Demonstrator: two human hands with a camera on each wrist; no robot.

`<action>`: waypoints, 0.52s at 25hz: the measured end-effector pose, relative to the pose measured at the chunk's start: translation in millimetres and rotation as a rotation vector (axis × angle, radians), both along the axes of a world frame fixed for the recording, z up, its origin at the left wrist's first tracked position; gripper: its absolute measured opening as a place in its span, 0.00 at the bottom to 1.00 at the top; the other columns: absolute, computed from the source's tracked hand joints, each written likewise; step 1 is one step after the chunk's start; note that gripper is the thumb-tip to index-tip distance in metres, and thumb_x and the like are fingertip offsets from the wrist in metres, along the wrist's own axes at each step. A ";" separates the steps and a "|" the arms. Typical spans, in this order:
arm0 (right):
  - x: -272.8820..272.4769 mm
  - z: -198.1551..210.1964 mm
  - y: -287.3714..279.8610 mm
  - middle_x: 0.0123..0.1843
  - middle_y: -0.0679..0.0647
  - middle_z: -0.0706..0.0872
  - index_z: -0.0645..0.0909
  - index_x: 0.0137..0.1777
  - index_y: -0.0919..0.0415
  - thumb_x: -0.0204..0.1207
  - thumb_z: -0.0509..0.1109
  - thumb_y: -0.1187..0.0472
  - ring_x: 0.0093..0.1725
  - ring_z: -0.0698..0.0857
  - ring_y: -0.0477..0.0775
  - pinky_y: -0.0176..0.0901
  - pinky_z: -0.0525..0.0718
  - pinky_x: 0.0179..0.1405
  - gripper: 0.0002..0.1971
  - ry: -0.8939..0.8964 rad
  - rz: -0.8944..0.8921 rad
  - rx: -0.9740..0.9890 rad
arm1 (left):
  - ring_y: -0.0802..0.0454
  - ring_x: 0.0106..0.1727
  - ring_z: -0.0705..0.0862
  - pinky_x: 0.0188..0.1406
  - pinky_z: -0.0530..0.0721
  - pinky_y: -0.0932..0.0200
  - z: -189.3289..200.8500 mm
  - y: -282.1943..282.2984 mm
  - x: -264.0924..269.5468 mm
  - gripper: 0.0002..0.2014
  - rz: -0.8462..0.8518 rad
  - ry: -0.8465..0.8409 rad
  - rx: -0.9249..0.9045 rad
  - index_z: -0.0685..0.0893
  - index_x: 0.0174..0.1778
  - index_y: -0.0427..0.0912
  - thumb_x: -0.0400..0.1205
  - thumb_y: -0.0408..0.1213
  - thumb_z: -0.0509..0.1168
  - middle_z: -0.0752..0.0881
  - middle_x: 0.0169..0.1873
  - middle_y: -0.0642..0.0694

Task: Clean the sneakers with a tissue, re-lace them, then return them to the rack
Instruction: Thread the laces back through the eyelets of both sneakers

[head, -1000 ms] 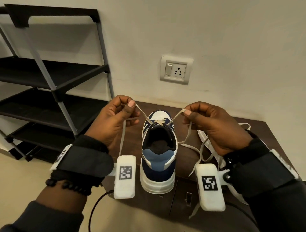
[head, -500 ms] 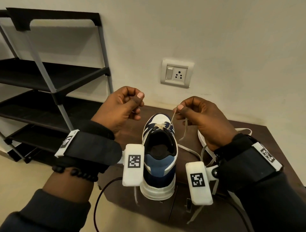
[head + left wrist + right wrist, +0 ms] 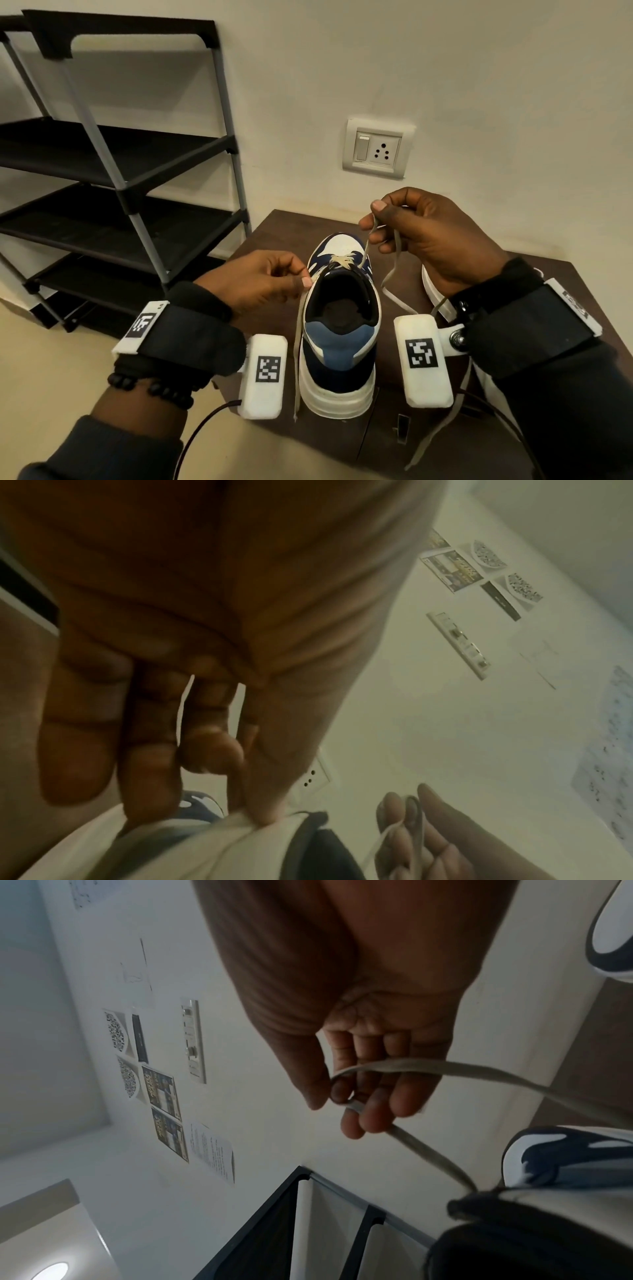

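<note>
So at this point I had the black tiered shoe rack with grey metal poles (image 3: 113,178) standing against the cream wall on my left, shelves bare from what the head cam showed, and next to it the dark brown wooden table (image 3: 270,233) pushed up to the same wall, right under a white switch-and-socket plate (image 3: 376,148). The navy, white and light-blue sneaker with a chunky white sole (image 3: 339,329) sat upright on that table with its heel toward me and toe toward the wall. A second sneaker, white-soled (image 3: 432,291), lay just beside it on the right, mostly hidden behind my wrist, so I couldn't tell much about it. My right hand (image 3: 435,240) was raised above and to the right of the shoe's toe, thumb and forefinger pinched on the beige flat lace (image 3: 365,248), which ran taut down to the top eyelets where the laces crossed; the right wrist cam showed that lace looped around my fingertips (image 3: 354,1125) with the slack trailing off toward the shoe. My left hand (image 3: 253,281) was lower, right at the left side of the collar, fingers curled with the thumb tip touching the shoe's edge. It looked like it was pinching the other lace end (image 3: 298,346), which hung down the left side of the sneaker past the sole, but the left wrist cam was too blurry for me to be sure of the actual grip.
</note>
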State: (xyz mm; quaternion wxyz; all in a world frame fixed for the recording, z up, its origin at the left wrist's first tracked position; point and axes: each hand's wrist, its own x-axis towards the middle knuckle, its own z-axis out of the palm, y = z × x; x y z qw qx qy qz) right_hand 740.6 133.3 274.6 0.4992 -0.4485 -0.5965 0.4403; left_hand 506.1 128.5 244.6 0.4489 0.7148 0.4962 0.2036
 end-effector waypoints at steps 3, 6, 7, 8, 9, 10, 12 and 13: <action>-2.4 -2.4 1.6 0.46 0.55 0.91 0.80 0.54 0.66 0.80 0.66 0.60 0.41 0.86 0.49 0.42 0.84 0.42 0.09 -0.043 -0.013 0.015 | 0.53 0.38 0.84 0.47 0.81 0.55 2.4 2.0 -1.1 0.07 0.077 -0.147 -0.083 0.80 0.44 0.41 0.85 0.37 0.60 0.85 0.33 0.48; -2.0 -3.7 4.1 0.47 0.52 0.92 0.80 0.54 0.63 0.80 0.67 0.60 0.43 0.87 0.46 0.46 0.83 0.49 0.08 -0.069 -0.042 0.032 | 0.50 0.29 0.80 0.41 0.82 0.50 16.3 7.7 -1.6 0.09 0.210 -0.520 -0.215 0.77 0.40 0.41 0.85 0.39 0.59 0.80 0.26 0.47; -2.4 -3.6 4.9 0.47 0.51 0.92 0.80 0.55 0.63 0.80 0.67 0.59 0.44 0.88 0.46 0.46 0.83 0.50 0.09 -0.072 -0.042 0.033 | 0.52 0.28 0.79 0.38 0.85 0.53 22.9 9.8 -2.4 0.07 0.236 -0.623 -0.184 0.77 0.41 0.41 0.83 0.39 0.61 0.79 0.27 0.48; -3.1 -3.3 5.2 0.47 0.51 0.92 0.80 0.56 0.63 0.80 0.66 0.60 0.45 0.88 0.46 0.44 0.83 0.48 0.09 -0.075 -0.037 0.031 | 0.54 0.29 0.80 0.38 0.87 0.55 29.5 11.0 -3.0 0.05 0.247 -0.710 -0.132 0.78 0.44 0.42 0.80 0.39 0.63 0.81 0.29 0.48; -3.8 -3.1 5.3 0.48 0.51 0.92 0.80 0.57 0.63 0.80 0.66 0.60 0.46 0.89 0.46 0.41 0.83 0.46 0.10 -0.074 -0.029 0.028 | 0.55 0.31 0.82 0.40 0.88 0.57 34.8 11.5 -2.4 0.07 0.244 -0.754 -0.057 0.79 0.48 0.41 0.76 0.38 0.65 0.83 0.32 0.48; -4.4 -2.7 5.3 0.48 0.51 0.92 0.81 0.58 0.63 0.81 0.65 0.61 0.47 0.89 0.46 0.39 0.84 0.45 0.10 -0.069 -0.021 0.025 | 0.55 0.35 0.84 0.43 0.88 0.58 39.2 10.8 -0.6 0.11 0.222 -0.760 0.021 0.79 0.52 0.41 0.74 0.37 0.66 0.86 0.36 0.47; -5.3 -3.7 6.1 0.49 0.51 0.91 0.82 0.59 0.61 0.81 0.64 0.62 0.48 0.89 0.48 0.40 0.84 0.47 0.10 -0.080 -0.011 0.029 | 0.54 0.43 0.88 0.49 0.87 0.62 42.3 9.5 5.3 0.15 0.164 -0.651 0.175 0.78 0.59 0.39 0.76 0.33 0.65 0.89 0.44 0.44; -5.7 -5.0 6.9 0.49 0.50 0.91 0.82 0.59 0.59 0.82 0.64 0.63 0.48 0.88 0.48 0.42 0.84 0.48 0.10 -0.106 -0.011 0.039 | 0.54 0.46 0.88 0.51 0.86 0.63 42.4 7.7 9.7 0.14 0.141 -0.561 0.248 0.78 0.61 0.37 0.79 0.30 0.63 0.89 0.46 0.44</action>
